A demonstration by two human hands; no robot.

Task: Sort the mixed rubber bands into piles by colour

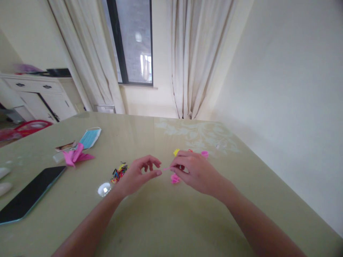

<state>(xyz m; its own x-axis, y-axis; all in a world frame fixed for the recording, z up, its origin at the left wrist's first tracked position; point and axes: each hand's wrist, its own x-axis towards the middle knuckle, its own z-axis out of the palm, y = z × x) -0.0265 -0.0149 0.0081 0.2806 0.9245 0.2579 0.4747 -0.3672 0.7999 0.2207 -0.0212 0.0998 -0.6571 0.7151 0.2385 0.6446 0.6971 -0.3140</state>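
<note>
My two hands meet above the middle of the greenish table (166, 221). My right hand (194, 170) is closed in a pinch on a thin pink strand (166, 169) that points left. My left hand (139, 174) reaches toward that strand's free end with thumb and forefinger nearly together and the other fingers curled loosely. A small pink piece (175, 179) lies on the table just under my right hand. A yellow piece (176, 152) and another pink piece (205, 154) sit just behind it.
A pile of small coloured rubber bands (119, 172) and a round clear lid (104, 189) lie left of my left hand. Further left are a dark phone (30, 194), a folded pink paper (76, 156) and a blue face mask (90, 138). Curtains, a window and a white cabinet (40, 96) stand behind.
</note>
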